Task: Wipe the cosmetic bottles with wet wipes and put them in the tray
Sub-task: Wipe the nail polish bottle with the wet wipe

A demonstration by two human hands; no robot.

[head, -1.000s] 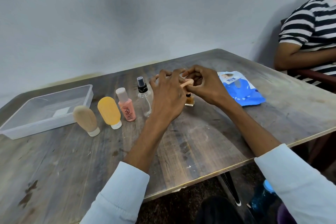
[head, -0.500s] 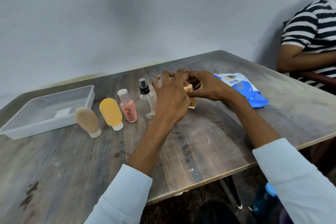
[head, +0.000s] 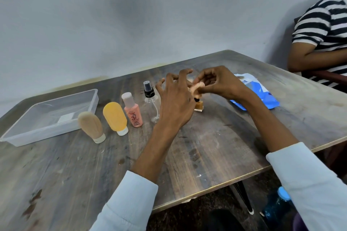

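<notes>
1. Step in hand, as I judge it: readying a wipe before any bottle is cleaned. The tray (head: pixel 50 116) at the far left holds no bottle.
2. Right hand (head: pixel 219 82): fingers curled, pinching a small peach-coloured wad (head: pixel 197 87) held above the tabletop. It is probably a folded wet wipe, but blur prevents certainty.
3. Left hand (head: pixel 174 99): fingers spread and mostly straight, tips reaching toward the wad. Whether they touch it cannot be told; it grips nothing visible.
4. Bottles stand in a row right of the tray, left to right: beige bottle (head: pixel 92 126) and yellow bottle (head: pixel 115 117), both cap-down; pink bottle (head: pixel 133 110); clear spray bottle (head: pixel 151 99), partly behind the left hand; small amber bottle (head: pixel 199 105) under the hands.
5. Wipes packet (head: pixel 261 93), blue and white, lies flat on the right, just beyond the right wrist.
6. Next move, my estimate: open out the wipe, pick up one bottle with the free hand, rub it all round, then carry it left into the tray.
7. Surface: the tabletop (head: pixel 206 146) is worn grey-brown wood, scuffed and stained, with a pale edge strip.
8. Room: plain bluish-white wall (head: pixel 131 15) behind. A seated person in a striped shirt (head: pixel 323 30) is at the far right. A blue water bottle (head: pixel 277 206) stands on the floor, near right.
</notes>
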